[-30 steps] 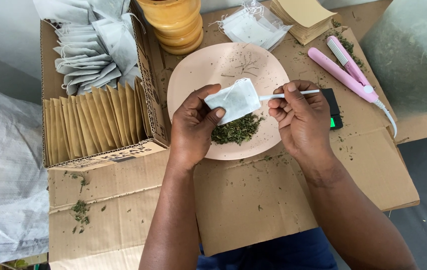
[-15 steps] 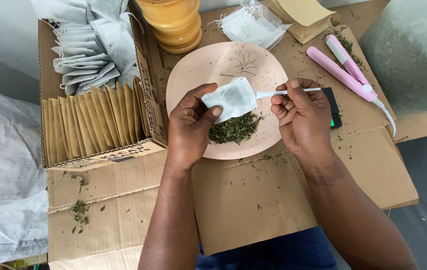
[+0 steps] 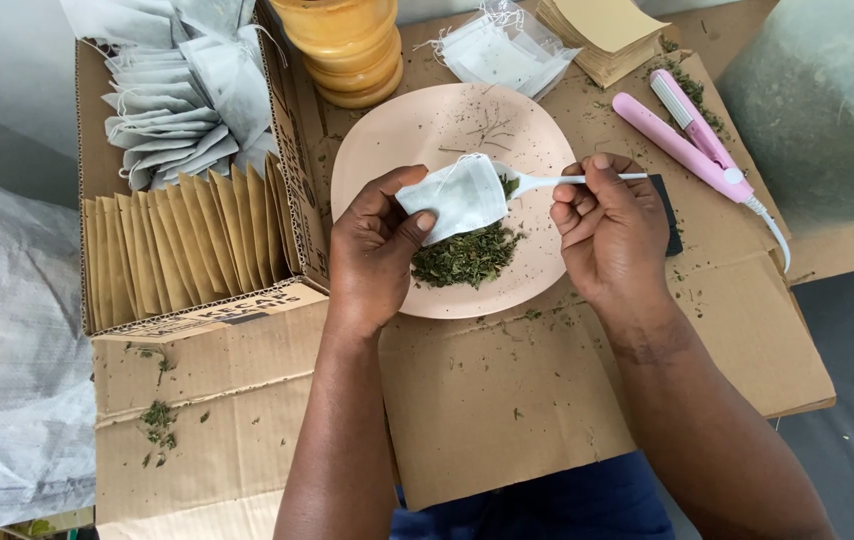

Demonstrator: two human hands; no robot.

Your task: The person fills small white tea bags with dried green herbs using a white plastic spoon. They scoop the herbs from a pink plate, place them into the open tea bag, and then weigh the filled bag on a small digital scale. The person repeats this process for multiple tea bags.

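Head view: left hand (image 3: 372,250) pinches papery white tea bag (image 3: 452,198); right hand (image 3: 612,230) holds thin plastic spoon (image 3: 562,181).

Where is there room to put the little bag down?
Bare cardboard lies below the plate, between both arms. The plate's top half holds only crumbs. It is crowded above: jar, bag pile, pink iron. The box is full.

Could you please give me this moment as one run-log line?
left hand: holds white tea bag | right hand: holds white spoon at bag mouth | below: dried herbs on pink plate
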